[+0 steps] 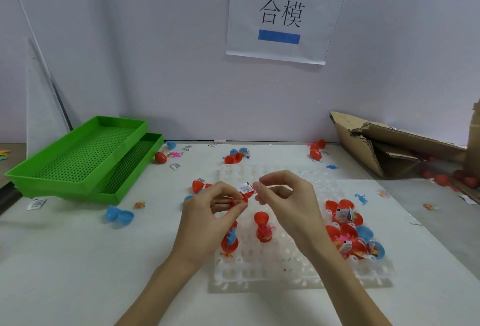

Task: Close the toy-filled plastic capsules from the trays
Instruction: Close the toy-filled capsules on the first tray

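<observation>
Red capsule in hand: a small red plastic capsule (240, 199) is held above the translucent white plastic egg-style tray (298, 271), over its far left part; how its long axis runs cannot be told, the fingers hide most of it.
Left hand (207, 211): fingers curled, thumb and fingertips clamped on the red capsule.
Right hand (288, 195): fingers curled, thumb and forefinger pinching a small white printed paper slip (246, 187) just above the capsule.
Hands together: close, nearly touching at the fingertips, raised off the tabletop (78, 260).
Open capsules on tray: one red capsule with a blue toy (230, 240) stands tilted near the left wrist; another red capsule with a pink toy (263, 227) stands upright, long axis vertical, between the two wrists.
Right side of tray: a cluster of red and blue open capsules (350, 232) with toys and slips.
Left of tabletop: two stacked green perforated plastic trays (85, 159); a blue open capsule (119, 215) lies near them.
Far right: torn brown cardboard box (389, 144).
</observation>
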